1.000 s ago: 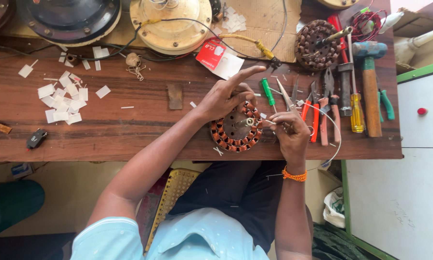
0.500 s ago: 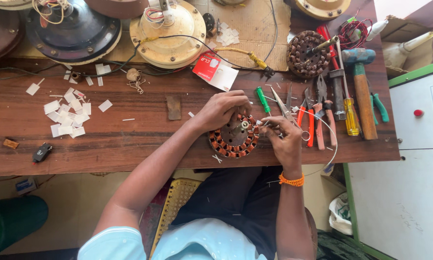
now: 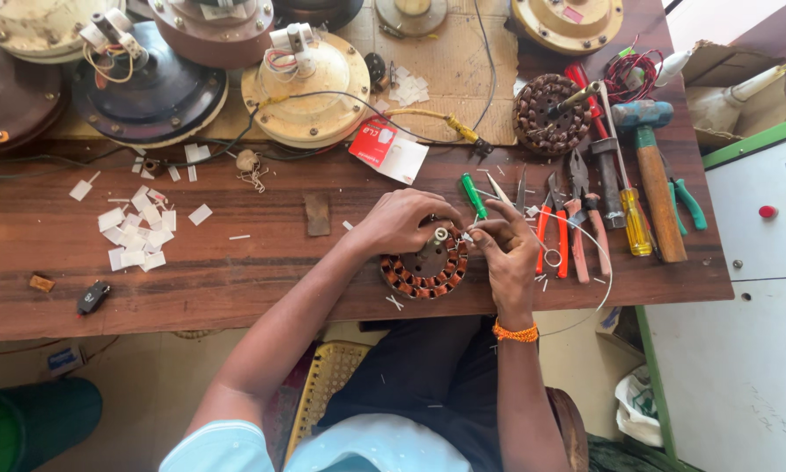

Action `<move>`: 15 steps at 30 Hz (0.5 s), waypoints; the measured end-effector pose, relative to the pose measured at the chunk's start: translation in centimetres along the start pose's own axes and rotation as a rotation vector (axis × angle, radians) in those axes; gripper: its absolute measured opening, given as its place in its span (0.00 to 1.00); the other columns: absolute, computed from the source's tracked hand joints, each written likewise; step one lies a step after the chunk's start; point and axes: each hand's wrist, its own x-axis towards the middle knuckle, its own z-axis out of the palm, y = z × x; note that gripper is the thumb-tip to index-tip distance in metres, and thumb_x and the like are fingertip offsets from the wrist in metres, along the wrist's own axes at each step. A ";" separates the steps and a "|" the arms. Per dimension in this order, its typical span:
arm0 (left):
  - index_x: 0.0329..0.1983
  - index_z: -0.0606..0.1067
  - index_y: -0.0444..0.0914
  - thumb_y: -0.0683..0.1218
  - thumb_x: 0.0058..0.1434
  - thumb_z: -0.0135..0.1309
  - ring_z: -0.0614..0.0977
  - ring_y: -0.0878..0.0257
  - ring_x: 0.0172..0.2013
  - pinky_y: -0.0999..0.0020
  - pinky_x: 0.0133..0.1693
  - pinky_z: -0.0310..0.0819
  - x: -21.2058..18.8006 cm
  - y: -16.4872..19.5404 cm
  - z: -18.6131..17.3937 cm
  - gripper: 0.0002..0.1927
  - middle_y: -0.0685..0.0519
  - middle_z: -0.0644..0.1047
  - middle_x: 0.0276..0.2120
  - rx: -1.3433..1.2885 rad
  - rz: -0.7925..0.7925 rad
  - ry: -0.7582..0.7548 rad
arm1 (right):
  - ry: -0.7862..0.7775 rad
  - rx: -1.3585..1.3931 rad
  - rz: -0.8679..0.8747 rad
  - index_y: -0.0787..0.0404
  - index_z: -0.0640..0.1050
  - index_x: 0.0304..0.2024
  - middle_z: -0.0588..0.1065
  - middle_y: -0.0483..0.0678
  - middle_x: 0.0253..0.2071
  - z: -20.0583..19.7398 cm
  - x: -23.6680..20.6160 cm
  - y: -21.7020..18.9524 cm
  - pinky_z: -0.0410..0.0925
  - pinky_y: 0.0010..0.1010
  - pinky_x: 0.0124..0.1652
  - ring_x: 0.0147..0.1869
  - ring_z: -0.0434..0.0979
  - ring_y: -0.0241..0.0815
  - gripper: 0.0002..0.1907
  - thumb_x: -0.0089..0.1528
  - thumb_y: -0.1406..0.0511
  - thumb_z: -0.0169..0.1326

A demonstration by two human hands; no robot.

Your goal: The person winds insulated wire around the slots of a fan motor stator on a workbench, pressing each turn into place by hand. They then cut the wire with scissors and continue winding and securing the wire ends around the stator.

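1. White paper slips [image 3: 135,236] scattered at workbench [image 3: 236,280] left end; small black clip [image 3: 93,297] near front-left edge.
2. Cream fan motor housing [image 3: 306,92] along back edge, wires trailing.
3. Left hand [image 3: 399,223] curled over copper-wound stator [image 3: 424,271], fingers closed on its top rim; stator sits at front edge, centre.
4. Right hand [image 3: 508,253] touching stator's right side, fingertips pinched shut on something too small to tell.
5. Green screwdriver [image 3: 473,196], red-handled pliers [image 3: 552,236], hammer [image 3: 651,175] lie toward right end.
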 end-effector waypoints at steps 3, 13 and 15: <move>0.42 0.83 0.48 0.50 0.55 0.63 0.84 0.53 0.42 0.57 0.42 0.77 0.4 0.5 -0.5 0.11 0.54 0.83 0.39 0.021 -0.071 -0.055 | 0.019 -0.019 0.000 0.66 0.73 0.59 0.80 0.48 0.39 0.1 -0.3 0.3 0.76 0.25 0.42 0.42 0.81 0.34 0.22 0.63 0.72 0.60; 0.39 0.85 0.49 0.49 0.53 0.64 0.84 0.54 0.40 0.58 0.41 0.78 0.7 0.9 0.9 0.09 0.56 0.84 0.37 0.149 -0.134 0.016 | -0.005 -0.100 -0.001 0.65 0.76 0.55 0.81 0.46 0.39 0.0 -0.2 0.2 0.74 0.23 0.43 0.42 0.80 0.32 0.19 0.62 0.71 0.62; 0.39 0.85 0.47 0.50 0.55 0.65 0.85 0.56 0.39 0.60 0.41 0.78 0.4 0.1 1.2 0.09 0.55 0.84 0.35 0.076 -0.155 0.079 | -0.007 -0.105 0.002 0.64 0.76 0.55 0.81 0.46 0.39 0.0 -0.3 0.1 0.75 0.23 0.43 0.42 0.80 0.32 0.19 0.62 0.70 0.61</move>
